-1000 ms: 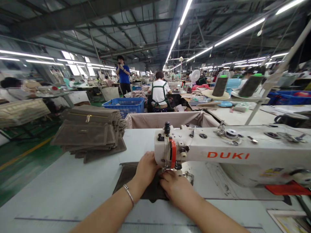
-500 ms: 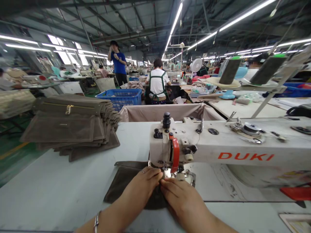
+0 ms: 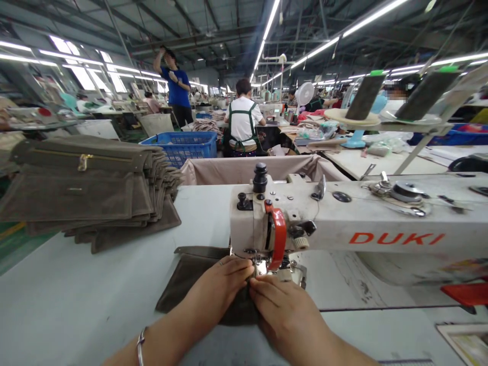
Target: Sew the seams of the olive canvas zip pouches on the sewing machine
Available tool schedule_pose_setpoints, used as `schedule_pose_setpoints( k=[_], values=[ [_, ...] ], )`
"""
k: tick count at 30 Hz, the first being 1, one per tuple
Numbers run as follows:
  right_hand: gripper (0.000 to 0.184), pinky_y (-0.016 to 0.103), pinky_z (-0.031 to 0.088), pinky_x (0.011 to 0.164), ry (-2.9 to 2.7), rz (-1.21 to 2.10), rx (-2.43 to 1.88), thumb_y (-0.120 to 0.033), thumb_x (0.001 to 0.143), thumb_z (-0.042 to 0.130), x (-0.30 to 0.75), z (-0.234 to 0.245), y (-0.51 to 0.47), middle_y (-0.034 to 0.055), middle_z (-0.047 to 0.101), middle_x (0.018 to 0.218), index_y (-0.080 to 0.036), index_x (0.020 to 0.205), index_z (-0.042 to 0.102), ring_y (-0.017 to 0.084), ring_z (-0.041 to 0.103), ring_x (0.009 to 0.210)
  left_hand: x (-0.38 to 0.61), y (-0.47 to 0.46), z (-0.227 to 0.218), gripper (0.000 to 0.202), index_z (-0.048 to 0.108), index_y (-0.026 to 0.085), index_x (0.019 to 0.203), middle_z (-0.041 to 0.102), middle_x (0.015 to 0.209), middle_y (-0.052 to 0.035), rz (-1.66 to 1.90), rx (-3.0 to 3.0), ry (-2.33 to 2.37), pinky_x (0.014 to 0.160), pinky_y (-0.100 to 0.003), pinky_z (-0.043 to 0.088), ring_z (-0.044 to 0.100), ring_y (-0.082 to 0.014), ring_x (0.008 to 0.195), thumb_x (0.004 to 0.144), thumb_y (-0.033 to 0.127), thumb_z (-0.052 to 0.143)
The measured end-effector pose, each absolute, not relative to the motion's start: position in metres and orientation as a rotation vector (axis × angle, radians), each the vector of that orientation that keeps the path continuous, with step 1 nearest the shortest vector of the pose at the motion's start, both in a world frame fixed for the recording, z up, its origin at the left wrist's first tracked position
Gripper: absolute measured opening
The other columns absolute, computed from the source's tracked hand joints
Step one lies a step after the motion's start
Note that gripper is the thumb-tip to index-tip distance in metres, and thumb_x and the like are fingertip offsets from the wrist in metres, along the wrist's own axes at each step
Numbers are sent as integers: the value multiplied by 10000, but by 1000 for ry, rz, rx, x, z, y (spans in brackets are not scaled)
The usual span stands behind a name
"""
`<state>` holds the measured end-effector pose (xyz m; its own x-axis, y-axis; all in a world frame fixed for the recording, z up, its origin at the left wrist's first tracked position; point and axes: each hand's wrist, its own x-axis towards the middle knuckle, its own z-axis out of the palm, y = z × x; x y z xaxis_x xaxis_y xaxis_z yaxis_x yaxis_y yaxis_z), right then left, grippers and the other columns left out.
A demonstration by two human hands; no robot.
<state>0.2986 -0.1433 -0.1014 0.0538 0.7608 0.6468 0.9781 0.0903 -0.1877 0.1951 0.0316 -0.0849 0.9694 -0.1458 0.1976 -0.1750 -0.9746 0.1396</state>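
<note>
So right at the bottom, both hands are down on a dark brown fabric piece (image 3: 183,277) lying flat on the pale table (image 3: 76,305). The left hand (image 3: 221,284) comes in from 7 o'clock with a thin bracelet (image 3: 141,346) on the wrist, and the right hand (image 3: 284,312) comes in from 5 o'clock. Neither is wrapped around anything. They're pressed flat onto the cloth, fingertips nearly meeting just in front of the presser foot (image 3: 263,268). The fabric sticks out toward 9 o'clock from under the left hand, and its far edge runs under the head of the sewing machine (image 3: 343,223), a white DUKI with a red lever (image 3: 279,238) on its face; the body stretches off toward 3 o'clock. At 10 o'clock from the hands, well apart, sits a stack of the same brown pieces (image 3: 87,188), the top one with a zipper. Straight behind the machine at 12 o'clock hangs a beige cloth trough (image 3: 247,170). Past that there's a blue basket (image 3: 183,145) at 11 o'clock, a person in a white shirt with green apron straps (image 3: 244,124) seated with their back turned, and further off a person in blue (image 3: 177,86) standing. Up at 2 o'clock are two dark thread cones (image 3: 366,96).
</note>
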Motion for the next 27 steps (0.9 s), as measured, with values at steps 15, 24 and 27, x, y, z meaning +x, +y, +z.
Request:
schedule_pose_setpoints(
  k=[15,24,27],
  values=[
    [313,388,579,860,-1756,-298,-1768,-60,821,518,298,-100,-149,124,712,1090,-73,1089,681,263,652,982,195,23,-79,269,646,158,1174,671,1248,-74,390,2802,-122,1088,-378,455,595,-199,1194,951,91,511],
    [330,378,563,904,-1770,-261,-1771,-42,827,497,298,-101,-150,120,708,1090,-72,1103,676,250,644,1002,196,21,-74,253,651,130,1144,690,1196,-81,364,2799,-141,1086,-376,447,612,-201,1149,919,56,559],
    [329,382,566,891,-1765,-259,-1779,-45,835,495,299,-101,-149,127,704,1098,-73,1111,671,253,645,1004,197,22,-74,268,643,133,1158,684,1204,-85,363,2797,-133,1095,-380,436,605,-202,1161,921,51,549]
  ],
)
